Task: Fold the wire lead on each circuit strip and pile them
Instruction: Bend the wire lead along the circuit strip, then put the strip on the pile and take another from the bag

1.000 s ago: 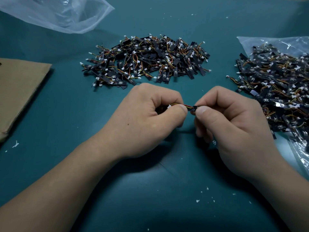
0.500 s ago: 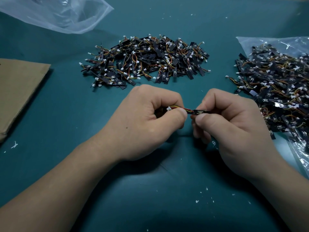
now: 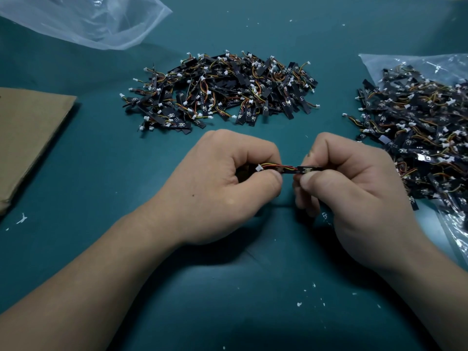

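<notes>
While my left hand pinches the wire lead btwn thumb & forefinger, my right hand pinches the circuit strip, both at centre over the surface. Strip pile lies far; another heap sits right.

Drew both hands slightly nearer the body over the teal-covered bench. Worked the thin black circuit strip further out of the right hand, baring a longer stretch of its dark face above the thumb, earlier hidden but for the tip. Flattened the red, yellow and black wire lead from a slight arch into a straighter run between the thumbs. Carried the small white plug a touch lower with the left hand.
</notes>
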Action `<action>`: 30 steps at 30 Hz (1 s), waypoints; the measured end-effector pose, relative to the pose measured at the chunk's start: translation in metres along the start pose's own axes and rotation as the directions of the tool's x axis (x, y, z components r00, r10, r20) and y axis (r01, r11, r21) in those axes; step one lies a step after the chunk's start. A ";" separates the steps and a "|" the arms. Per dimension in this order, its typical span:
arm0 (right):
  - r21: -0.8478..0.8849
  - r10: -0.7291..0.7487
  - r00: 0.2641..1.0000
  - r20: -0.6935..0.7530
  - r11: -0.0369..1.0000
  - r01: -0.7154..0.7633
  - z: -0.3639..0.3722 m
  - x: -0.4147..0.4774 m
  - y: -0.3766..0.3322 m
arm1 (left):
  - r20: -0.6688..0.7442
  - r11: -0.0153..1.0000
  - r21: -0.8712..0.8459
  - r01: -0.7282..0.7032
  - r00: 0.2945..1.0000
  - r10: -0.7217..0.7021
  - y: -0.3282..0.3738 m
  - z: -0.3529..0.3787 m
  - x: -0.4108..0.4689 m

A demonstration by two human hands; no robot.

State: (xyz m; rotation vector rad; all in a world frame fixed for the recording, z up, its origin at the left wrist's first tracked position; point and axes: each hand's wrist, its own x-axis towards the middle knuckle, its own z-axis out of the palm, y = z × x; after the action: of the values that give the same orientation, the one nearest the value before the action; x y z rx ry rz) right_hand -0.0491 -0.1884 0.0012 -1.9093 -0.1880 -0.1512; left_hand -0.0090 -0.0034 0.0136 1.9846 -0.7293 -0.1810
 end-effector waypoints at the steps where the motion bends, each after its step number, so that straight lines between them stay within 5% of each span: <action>1: -0.001 0.000 1.000 0.002 1.000 0.000 0.000 0.000 0.000 | -0.002 1.000 0.008 -0.001 1.000 0.001 0.000 0.000 0.000; 30: -0.150 -0.060 0.997 0.047 0.986 0.067 -0.001 -0.003 0.001 | -0.026 0.995 0.095 0.014 1.000 -0.011 0.000 0.002 0.001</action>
State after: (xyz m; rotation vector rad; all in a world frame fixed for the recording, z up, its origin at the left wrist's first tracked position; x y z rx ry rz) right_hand -0.0515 -0.1898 0.0005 -2.0602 -0.2725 -0.1727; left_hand -0.0093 -0.0056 0.0130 2.0789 -0.7212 -0.1304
